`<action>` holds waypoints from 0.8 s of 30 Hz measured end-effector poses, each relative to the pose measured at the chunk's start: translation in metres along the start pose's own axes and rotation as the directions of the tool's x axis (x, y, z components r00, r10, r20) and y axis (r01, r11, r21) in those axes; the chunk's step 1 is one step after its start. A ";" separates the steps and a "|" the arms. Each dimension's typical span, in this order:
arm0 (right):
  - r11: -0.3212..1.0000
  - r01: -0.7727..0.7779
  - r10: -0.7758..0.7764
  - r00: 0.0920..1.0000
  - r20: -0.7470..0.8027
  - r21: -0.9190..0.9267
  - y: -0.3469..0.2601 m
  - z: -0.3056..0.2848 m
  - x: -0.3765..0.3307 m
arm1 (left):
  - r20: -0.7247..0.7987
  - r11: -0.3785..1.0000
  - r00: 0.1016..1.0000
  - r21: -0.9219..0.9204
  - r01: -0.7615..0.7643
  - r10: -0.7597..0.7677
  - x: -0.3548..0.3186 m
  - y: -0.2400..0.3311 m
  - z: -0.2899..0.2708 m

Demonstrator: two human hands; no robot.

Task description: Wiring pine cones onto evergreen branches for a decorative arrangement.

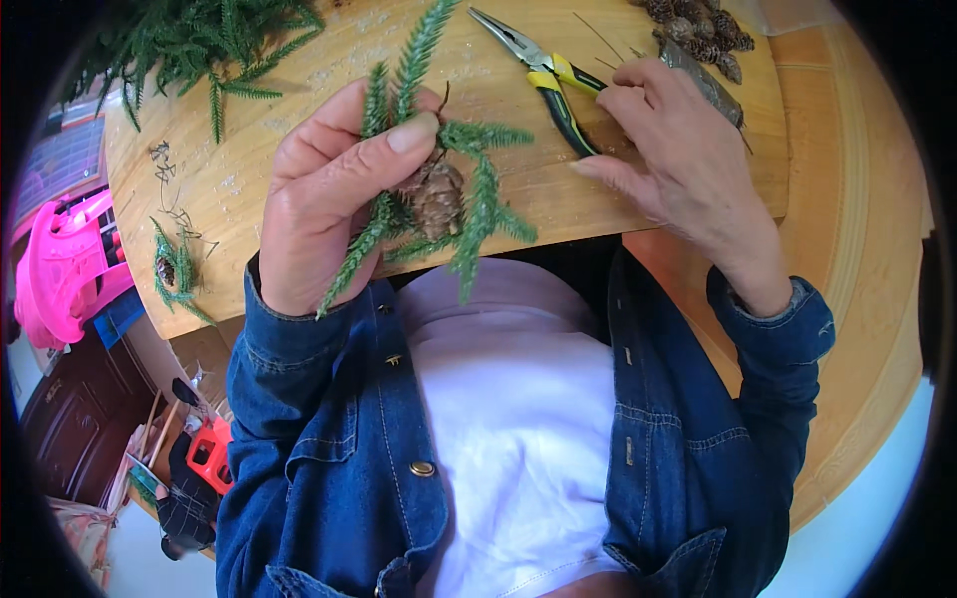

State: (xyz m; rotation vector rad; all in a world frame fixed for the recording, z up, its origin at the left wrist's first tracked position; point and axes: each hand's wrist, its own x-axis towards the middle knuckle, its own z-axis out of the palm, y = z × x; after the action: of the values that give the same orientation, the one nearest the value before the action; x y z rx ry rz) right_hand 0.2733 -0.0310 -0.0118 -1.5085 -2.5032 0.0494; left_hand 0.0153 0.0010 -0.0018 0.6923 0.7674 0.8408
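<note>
Head view shows the left hand (pixel 319 179) with its grip pinching a green sprig (pixel 483 194) and a brown pine cone (pixel 439 199), between the thumb and the bent fingers, above the near edge of the table (pixel 229 179). The long axis of the sprig goes roughly away from the body: one branch points up to the far side, and lower ones hang toward the lap.

The relation which matters most, in my judgement, is on the other side. The pliers (pixel 540 62) lie on the table between the two hands, and the right hand (pixel 678 149) is clearly the nearer one. From its grip they lie to the left and a little farther away. Their long axis is slanted, with the jaws toward the far left and the handles toward this hand. One handle ends close to the thumb, the other close to the fingers; whether the skin touches them, I cannot tell. This grip is spread, the thumb standing apart from the curled fingers. Thin wires (pixel 596 37) lie just beyond the fingertips.
</note>
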 end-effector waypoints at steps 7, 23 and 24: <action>0.999 -0.031 0.035 0.991 0.129 -0.032 -0.004 0.004 0.002 | -0.050 0.998 0.997 0.017 -0.055 0.056 0.000 0.001 -0.002; 0.991 -0.136 0.130 0.966 0.224 0.010 -0.021 -0.012 0.014 | 0.065 0.987 0.994 -0.136 -0.082 0.092 -0.005 0.002 -0.024; 0.992 -0.120 0.125 0.963 0.239 -0.039 -0.022 -0.012 0.014 | 0.044 0.988 0.994 -0.124 -0.091 0.097 -0.005 0.002 -0.024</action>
State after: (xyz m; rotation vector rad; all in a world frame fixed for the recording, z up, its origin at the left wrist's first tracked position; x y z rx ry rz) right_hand 0.2504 -0.0301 0.0056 -1.7625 -2.5959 0.2376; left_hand -0.0071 0.0031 -0.0111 0.6419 0.6368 0.9452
